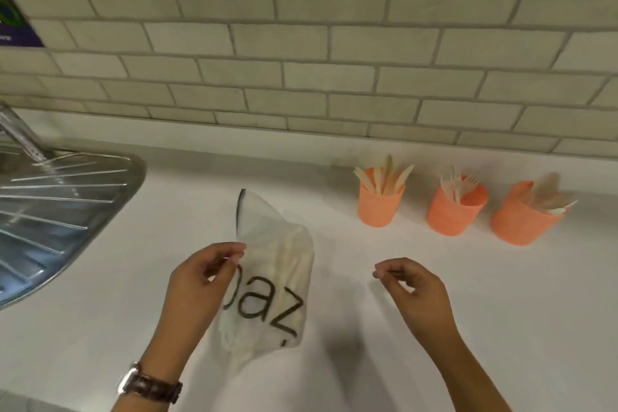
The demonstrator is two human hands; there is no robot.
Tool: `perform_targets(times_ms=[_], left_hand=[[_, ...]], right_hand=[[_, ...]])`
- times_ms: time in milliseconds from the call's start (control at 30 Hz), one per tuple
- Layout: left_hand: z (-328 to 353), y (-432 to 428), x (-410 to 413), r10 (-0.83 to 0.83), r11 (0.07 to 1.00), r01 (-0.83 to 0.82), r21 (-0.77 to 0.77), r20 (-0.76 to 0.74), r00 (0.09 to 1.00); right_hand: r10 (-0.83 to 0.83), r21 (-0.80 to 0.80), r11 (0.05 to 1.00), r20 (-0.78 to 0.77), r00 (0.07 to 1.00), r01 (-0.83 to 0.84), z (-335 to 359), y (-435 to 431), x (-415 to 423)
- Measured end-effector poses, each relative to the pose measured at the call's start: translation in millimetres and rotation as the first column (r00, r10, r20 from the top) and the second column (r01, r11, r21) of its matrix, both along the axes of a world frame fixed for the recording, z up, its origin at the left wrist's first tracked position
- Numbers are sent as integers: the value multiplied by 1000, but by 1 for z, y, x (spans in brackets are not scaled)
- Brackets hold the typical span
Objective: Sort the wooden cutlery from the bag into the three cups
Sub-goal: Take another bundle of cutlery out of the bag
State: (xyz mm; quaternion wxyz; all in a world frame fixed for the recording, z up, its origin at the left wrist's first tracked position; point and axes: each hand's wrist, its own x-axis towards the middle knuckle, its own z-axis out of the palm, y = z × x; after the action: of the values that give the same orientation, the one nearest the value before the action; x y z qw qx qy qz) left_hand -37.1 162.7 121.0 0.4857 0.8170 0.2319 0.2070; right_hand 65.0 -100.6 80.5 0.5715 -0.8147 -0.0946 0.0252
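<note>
Head view. The left hand pinches the upper edge of the translucent bag, which lies on the white bench with pale wooden cutlery showing blurred inside. The right hand hovers apart from the bag, fingers curled, thumb meeting forefinger, nothing visible between them. Three orange cups stand near the wall: knives cup, forks cup, spoons cup.
</note>
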Motion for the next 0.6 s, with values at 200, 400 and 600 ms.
perform_targets(times_ms=[200,400,600], left_hand=[[-47,58,-11,27,999,-21,33,-213,977],[-94,66,-4,-129,880,-88,-466,-414,901],[-85,69,12,-112,865,-88,-495,-362,926]], right_hand=[[86,-48,995,-64,994,-89,-10,74,-35],[143,-104,982,-125,982,-157,-13,109,-47],[156,-107,979,-145,977,-172,-11,123,-49]])
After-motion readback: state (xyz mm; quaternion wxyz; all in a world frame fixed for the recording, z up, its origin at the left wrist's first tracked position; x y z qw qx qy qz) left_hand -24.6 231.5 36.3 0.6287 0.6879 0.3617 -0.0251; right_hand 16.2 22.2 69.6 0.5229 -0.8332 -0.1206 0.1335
